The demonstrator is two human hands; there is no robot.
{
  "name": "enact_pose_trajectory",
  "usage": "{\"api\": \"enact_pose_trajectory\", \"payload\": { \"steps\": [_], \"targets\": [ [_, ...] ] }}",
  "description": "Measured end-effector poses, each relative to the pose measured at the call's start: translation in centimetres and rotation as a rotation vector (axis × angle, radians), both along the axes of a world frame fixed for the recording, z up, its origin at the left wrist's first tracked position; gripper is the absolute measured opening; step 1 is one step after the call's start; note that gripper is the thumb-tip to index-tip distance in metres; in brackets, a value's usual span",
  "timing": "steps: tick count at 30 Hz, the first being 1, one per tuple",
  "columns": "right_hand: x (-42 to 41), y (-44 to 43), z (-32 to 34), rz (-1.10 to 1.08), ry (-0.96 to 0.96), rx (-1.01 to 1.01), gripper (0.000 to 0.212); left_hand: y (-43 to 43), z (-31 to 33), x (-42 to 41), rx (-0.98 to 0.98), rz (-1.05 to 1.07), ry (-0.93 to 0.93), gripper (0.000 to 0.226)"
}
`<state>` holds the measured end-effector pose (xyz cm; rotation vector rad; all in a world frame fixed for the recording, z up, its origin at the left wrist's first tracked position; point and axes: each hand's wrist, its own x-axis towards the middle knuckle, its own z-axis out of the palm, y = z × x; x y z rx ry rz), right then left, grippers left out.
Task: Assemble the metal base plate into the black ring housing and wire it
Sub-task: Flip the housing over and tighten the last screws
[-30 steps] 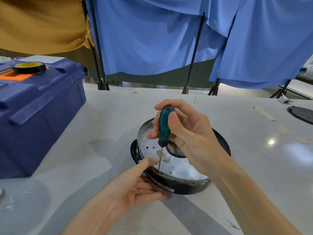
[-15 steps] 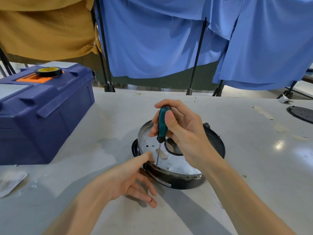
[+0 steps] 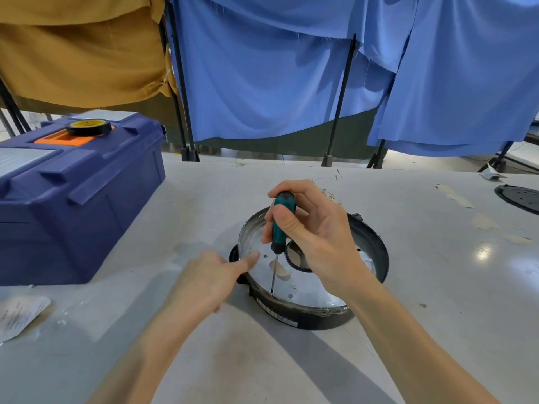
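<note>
inside the ring [image 3: 376,252] the plate [image 3: 309,295] already sits, its shiny rim just above the black wall, so from my remote seat i judge the seating step done. the right hand [image 3: 318,240] is over the middle of the ring, thumb and fingers wrapped round the screwdriver [image 3: 280,225], which stands nearly upright with its tip down in a hole at the ring's near-left edge. the left hand [image 3: 210,278] lies on the table [image 3: 437,330] against the ring's left side, holding nothing, its forefinger stretched out over the plate's rim; the other fingers are tucked under the palm and i cannot tell how they lie. i read this as fastening the plate, though whether a screw sits under the tip is too small for me to see. a few holes near that one look bare, so more fastening may be left, and i see no wires in or beside the ring, so the wiring looks untouched. well left of the ring is a toolbox [image 3: 73,199] with a tape roll [image 3: 89,127] on its lid; well right of the ring lies a black disc [image 3: 519,196].
</note>
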<state>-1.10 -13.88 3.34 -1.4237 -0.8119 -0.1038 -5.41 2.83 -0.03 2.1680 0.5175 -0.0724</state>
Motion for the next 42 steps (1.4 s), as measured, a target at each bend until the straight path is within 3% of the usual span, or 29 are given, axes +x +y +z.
{"api": "enact_pose_trajectory", "payload": {
  "steps": [1, 3, 6, 8, 10, 13, 16, 20, 23, 25, 28, 30, 35, 39, 41, 42],
  "targets": [
    [0.0, 0.0, 0.0, -0.054, -0.042, -0.033, 0.019, 0.4, 0.1, 0.1, 0.112, 0.012, -0.186, 0.053],
    [0.1, 0.2, 0.0, -0.174, -0.121, -0.102, 0.017, 0.3, 0.5, -0.1, 0.047, -0.117, -0.453, 0.043],
    [0.3, 0.3, -0.1, -0.309, -0.166, -0.146, 0.017, -1.6, 0.6, 0.1, -0.279, -0.295, -0.623, 0.061],
    [0.2, 0.2, -0.1, -0.365, -0.162, -0.157, 0.017, -3.1, 0.6, 0.4, -0.466, -0.279, -0.721, 0.05],
    [0.2, -0.1, 0.1, -0.371, -0.142, -0.166, 0.018, -3.8, 0.9, 0.6, -0.502, -0.25, -0.775, 0.03],
    [0.6, -1.2, 1.4, -0.121, -0.089, -0.225, 0.025, -3.5, 0.6, 0.8, -0.525, -0.302, -0.743, 0.029],
    [0.6, -1.6, 2.3, 0.102, 0.011, -0.168, 0.032, -2.4, 0.4, 0.8, -0.681, -0.393, -0.684, 0.033],
    [-0.1, -0.2, 1.7, -0.109, -0.017, -0.092, 0.017, -1.9, 0.2, 1.0, -0.83, -0.443, -0.648, 0.027],
    [-0.4, 0.0, 0.9, -0.452, -0.177, -0.173, 0.015, -2.4, -0.2, 1.4, -0.802, -0.381, -0.64, 0.028],
    [-0.5, -0.6, 1.0, -0.491, -0.218, -0.22, 0.018, -2.3, -0.5, 1.6, -0.776, -0.416, -0.629, 0.024],
    [0.1, -1.6, 2.0, -0.083, -0.021, -0.206, 0.033, -1.8, -0.8, 1.7, -0.78, -0.446, -0.623, 0.024],
    [0.2, -1.6, 2.3, 0.028, -0.009, -0.185, 0.03, -1.6, -0.8, 1.6, -0.786, -0.462, -0.616, 0.023],
    [-0.2, -0.2, 1.9, -0.251, -0.102, -0.184, 0.013, -1.3, -0.6, 1.9, -0.88, -0.508, -0.571, 0.042],
    [-0.7, 0.5, 1.0, -0.771, -0.418, -0.333, 0.03, -2.4, -0.5, 2.1, -0.77, -0.498, -0.595, 0.021],
    [-0.5, -0.2, 1.4, -0.742, -0.419, -0.356, 0.028, -2.2, -0.5, 2.4, -0.749, -0.552, -0.575, 0.025],
    [-0.3, -0.6, 1.7, -0.566, -0.301, -0.34, 0.023, -1.9, -0.5, 2.6, -0.76, -0.572, -0.563, 0.028]
  ]
}}
